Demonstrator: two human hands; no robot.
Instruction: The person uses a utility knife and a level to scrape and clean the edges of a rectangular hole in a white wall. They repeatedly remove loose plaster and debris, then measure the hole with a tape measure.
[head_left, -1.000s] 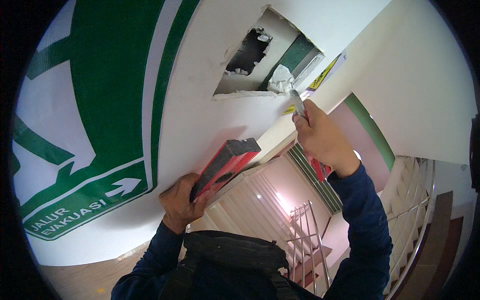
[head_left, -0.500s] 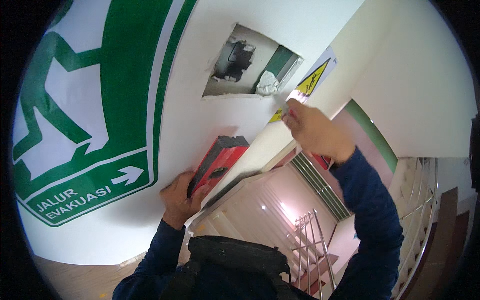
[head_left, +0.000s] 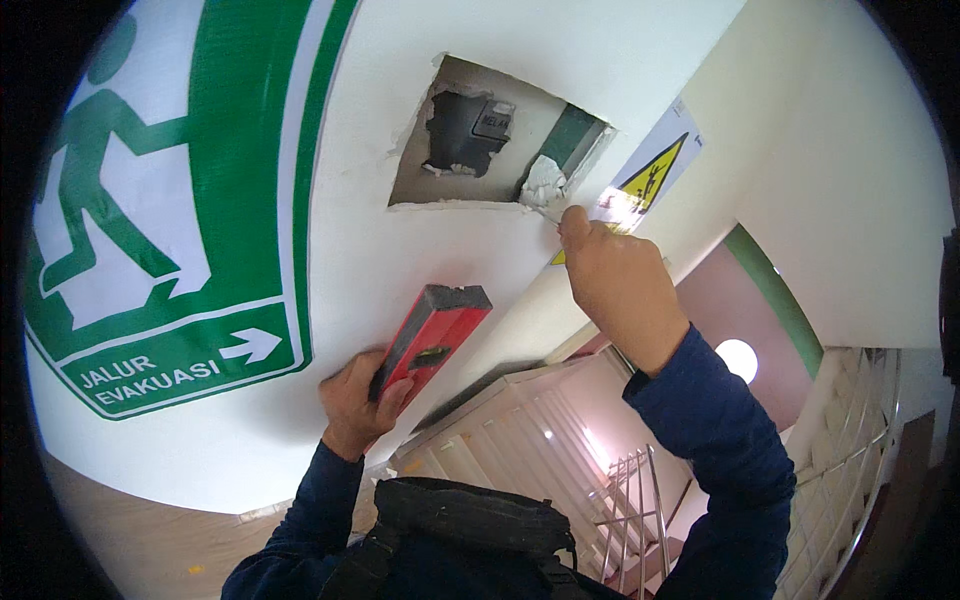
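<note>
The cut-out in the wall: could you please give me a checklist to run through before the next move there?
1. Slim tool in hand: ok, the right hand grips it, pointing at the lower right corner of the cut-out.
2. Left hand clear of the tool: ok, it holds the red level below the opening.
3. Corner free of loose-looking material: not ok, a white lump sits there.
4. Edges clean: not ok, they look chipped.
5. Space behind the ragged inner hole free of obstacles: cannot tell, too dark.
</note>
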